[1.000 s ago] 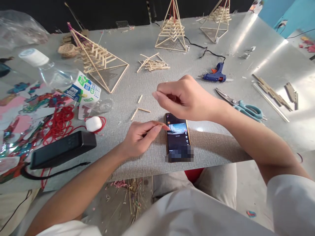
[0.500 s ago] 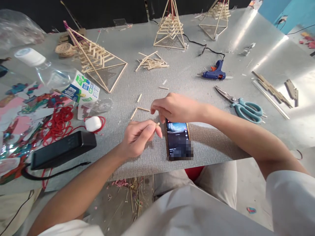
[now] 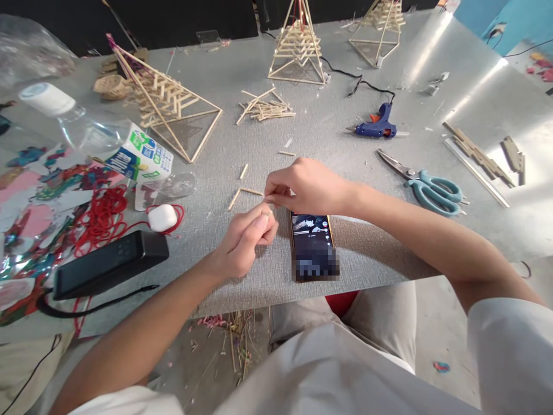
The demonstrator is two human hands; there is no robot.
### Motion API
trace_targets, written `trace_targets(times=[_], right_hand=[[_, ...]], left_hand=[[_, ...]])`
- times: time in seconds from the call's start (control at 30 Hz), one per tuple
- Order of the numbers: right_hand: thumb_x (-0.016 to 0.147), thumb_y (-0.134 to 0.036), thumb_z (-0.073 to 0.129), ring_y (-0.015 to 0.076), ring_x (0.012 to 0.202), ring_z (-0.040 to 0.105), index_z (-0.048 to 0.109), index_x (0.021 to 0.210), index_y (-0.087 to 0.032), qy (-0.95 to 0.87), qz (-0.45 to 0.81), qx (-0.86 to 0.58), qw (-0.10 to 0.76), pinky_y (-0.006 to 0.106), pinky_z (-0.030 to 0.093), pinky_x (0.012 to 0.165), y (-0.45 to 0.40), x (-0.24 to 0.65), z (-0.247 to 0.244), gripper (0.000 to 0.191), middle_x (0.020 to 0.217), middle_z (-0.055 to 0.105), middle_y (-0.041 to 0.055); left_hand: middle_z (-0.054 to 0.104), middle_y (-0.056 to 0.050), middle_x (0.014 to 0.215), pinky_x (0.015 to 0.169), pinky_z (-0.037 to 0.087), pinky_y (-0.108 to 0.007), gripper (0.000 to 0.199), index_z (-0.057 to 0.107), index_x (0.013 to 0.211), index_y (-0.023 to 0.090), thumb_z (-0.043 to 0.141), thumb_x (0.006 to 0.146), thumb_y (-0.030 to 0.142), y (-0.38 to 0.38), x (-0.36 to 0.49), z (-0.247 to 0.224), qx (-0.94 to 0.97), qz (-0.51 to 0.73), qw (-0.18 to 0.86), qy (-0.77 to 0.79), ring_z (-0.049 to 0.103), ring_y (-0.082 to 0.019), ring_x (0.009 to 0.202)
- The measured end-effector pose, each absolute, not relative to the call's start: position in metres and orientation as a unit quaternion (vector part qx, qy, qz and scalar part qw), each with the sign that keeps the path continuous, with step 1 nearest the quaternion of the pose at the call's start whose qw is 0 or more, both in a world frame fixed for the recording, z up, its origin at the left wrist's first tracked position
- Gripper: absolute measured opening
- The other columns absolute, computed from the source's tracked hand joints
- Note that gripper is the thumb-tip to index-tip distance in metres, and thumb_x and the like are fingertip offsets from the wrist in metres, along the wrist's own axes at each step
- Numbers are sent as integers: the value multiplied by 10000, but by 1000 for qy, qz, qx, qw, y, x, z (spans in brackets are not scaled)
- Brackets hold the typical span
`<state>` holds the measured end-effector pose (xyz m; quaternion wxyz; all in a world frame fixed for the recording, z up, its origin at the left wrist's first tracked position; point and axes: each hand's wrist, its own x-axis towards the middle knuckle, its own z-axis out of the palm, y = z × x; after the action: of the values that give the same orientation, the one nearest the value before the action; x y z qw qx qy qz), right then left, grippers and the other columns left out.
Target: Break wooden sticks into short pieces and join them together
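My left hand [image 3: 246,239] is closed, thumb against its curled fingers, on a short wooden stick of which only a pale tip shows. My right hand [image 3: 298,187] meets it from above, thumb and forefinger pinched at the left fingertips; whatever lies in that pinch is too small to make out. Just beyond my hands, two thin sticks joined in an angle [image 3: 246,191] lie on the table, with a loose short stick [image 3: 244,171] behind them. A phone [image 3: 311,248] with a lit screen lies below my right wrist.
Farther back are a stick pile [image 3: 270,109] and stick pyramids [image 3: 298,52]. A blue glue gun [image 3: 375,124] and scissors [image 3: 432,190] lie right. Leftward are a plastic bottle [image 3: 99,135], red cord [image 3: 103,213], a white case [image 3: 162,218] and a black device [image 3: 112,262].
My right fingers have come down and pinched together at my left fingertips. My left fingers have curled in more tightly, and the phone's picture has changed.
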<state>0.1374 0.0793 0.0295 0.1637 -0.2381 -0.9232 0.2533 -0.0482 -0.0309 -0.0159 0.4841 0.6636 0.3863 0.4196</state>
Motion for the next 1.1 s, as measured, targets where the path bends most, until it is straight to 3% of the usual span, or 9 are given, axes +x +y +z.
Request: trace_targets(times=[0.33,0.57,0.87,1.1], right_hand=[[1008,-261,652,114,682,608,736,958,-130,-908,275,-254,187,268,323,703,77,138,34,163,786,740,28],[1034,-214,590,94,647,574,743,901,-127,-916,329,-145,176,264,347,692,80,147,49,220,726,732,2],[1021,-221,608,88,702,595,783,937,-104,-915,342,-105,184,247,389,701,79,157,63,226,766,738,20],[986,-220,642,100,751,668,794,1085,-116,-917,334,-96,197,236,441,713,82,158,60,210,861,783,39]], left_hand=[[337,61,623,503,238,-303,417,331,745,238,384,1138,368,-31,-48,-16,700,414,444,376,292,-102,508],[333,65,560,490,236,-296,443,344,706,228,421,1129,336,-30,-51,-16,702,424,425,383,281,-101,485],[386,36,553,506,264,-304,538,383,623,200,484,1119,381,-27,-52,-22,676,463,405,406,341,-98,487],[278,72,554,489,195,-308,472,366,729,229,453,1131,461,-27,-47,-21,634,483,448,405,247,-102,471]])
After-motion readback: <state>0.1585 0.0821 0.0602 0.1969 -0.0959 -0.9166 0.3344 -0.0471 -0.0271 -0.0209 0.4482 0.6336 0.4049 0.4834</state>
